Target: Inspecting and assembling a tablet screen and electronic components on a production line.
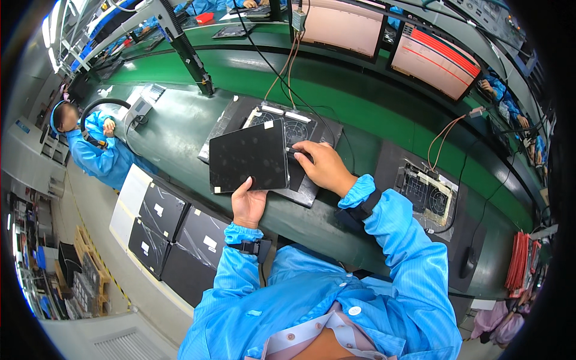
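A thin black tablet (249,157) with small pale stickers at two corners is held tilted above the bench. My left hand (248,205) grips its near edge, the thumb lying on the dark screen. At the tablet's right edge, my right hand (329,168) pinches a small black cable plug (291,150). Whether the plug sits in the tablet's port cannot be made out. Behind and partly under the tablet lies a black fixture plate (295,129) with round fan-like patterns and pale tape, brown wires running up from it.
Another taped fixture (425,195) and a black mouse (470,262) lie on the bench to the right. Two monitors (435,60) stand behind. Dark panels (161,210) fill a white-edged tray at left. A person in blue (99,147) stands at far left, near a bench post (186,54).
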A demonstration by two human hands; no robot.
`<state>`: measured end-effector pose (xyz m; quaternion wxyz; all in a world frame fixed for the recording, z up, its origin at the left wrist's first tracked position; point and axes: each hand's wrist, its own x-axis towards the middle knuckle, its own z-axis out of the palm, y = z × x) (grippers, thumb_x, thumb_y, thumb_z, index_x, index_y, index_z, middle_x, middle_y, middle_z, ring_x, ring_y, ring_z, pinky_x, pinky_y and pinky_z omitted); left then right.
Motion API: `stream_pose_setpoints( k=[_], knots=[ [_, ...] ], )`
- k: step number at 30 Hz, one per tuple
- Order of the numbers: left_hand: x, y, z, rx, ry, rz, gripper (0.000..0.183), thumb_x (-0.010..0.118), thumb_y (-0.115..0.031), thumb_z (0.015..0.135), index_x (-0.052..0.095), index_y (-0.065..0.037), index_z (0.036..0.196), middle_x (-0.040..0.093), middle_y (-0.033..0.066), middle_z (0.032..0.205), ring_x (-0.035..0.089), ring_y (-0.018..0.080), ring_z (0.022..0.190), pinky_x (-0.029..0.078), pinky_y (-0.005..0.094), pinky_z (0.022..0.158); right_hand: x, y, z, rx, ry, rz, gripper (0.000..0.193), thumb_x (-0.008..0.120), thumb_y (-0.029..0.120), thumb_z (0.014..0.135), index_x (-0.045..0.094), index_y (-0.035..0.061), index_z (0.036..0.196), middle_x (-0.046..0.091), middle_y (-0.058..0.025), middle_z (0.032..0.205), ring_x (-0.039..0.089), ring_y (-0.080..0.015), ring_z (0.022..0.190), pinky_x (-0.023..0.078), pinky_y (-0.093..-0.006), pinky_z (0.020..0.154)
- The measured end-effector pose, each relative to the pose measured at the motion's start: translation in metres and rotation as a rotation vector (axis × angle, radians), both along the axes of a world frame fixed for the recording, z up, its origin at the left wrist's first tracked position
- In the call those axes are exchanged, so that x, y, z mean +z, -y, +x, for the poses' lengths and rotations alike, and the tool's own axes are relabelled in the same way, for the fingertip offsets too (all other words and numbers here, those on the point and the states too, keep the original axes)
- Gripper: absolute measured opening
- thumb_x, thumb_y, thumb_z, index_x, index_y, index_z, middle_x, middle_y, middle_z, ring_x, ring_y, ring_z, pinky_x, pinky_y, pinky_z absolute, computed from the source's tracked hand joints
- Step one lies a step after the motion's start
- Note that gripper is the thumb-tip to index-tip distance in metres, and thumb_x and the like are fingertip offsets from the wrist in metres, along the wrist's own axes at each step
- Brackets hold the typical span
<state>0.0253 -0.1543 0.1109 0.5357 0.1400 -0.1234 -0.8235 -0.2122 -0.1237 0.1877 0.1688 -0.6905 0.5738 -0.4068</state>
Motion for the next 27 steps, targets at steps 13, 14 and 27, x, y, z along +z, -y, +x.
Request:
stream_pose_setpoints(
  k=[13,14,27],
  knots=[
    [0.0,0.001,-0.002,0.014,-0.002,0.002,0.038,0.054,-0.002,0.096,0.056,0.002,0.133,0.063,0.0178,0.133,0.059,0.0329,0.125,0.043,0.0496,0.112,0.001,0.001,-0.003,0.055,-0.051,-0.066,0.021,0.064,0.019,0.095,0.069,0.0055,0.11,0.072,-0.0133,0.098,0.065,-0.0324,0.089,0.046,-0.0407,0.085],
    [0.002,0.001,-0.002,0.011,0.012,-0.005,0.038,0.054,-0.003,0.096,0.055,0.002,0.134,0.062,0.0177,0.133,0.059,0.0328,0.125,0.043,0.0494,0.112,0.001,0.003,-0.005,0.078,-0.065,-0.077,0.021,0.063,0.018,0.095,0.069,0.0058,0.11,0.072,-0.0132,0.098,0.065,-0.0324,0.089,0.046,-0.0408,0.086],
    [0.003,-0.003,-0.003,-0.021,0.109,-0.044,0.038,0.052,-0.004,0.096,0.054,0.005,0.133,0.062,0.0189,0.132,0.059,0.0309,0.125,0.044,0.0467,0.112,0.024,0.01,-0.02,0.238,-0.252,0.037,0.021,0.064,0.016,0.094,0.069,0.0068,0.113,0.072,-0.0136,0.1,0.064,-0.0356,0.092,0.049,-0.0425,0.088]
  ],
)
